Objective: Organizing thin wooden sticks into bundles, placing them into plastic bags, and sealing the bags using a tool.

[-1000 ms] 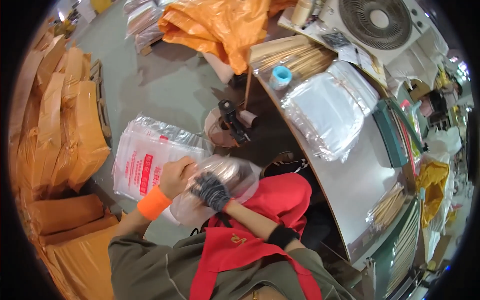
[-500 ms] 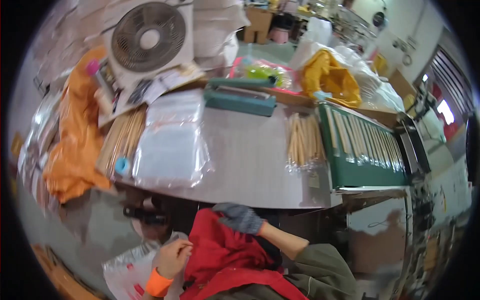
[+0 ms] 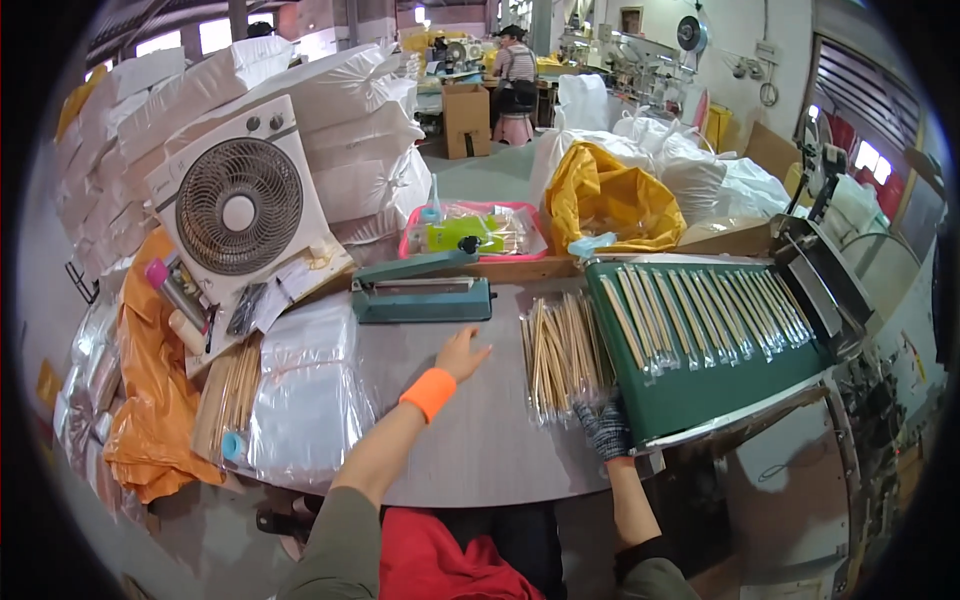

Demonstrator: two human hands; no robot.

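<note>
Our left hand (image 3: 462,355) is open; our gloved right hand (image 3: 606,430) touches the sticks (image 3: 560,350) at their near right edge, grip unclear; dragging could scatter them.

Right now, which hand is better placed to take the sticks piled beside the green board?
Probably the right hand: it is at the near end of the sticks, while the left hand is farther off, by the teal sealer.
</note>
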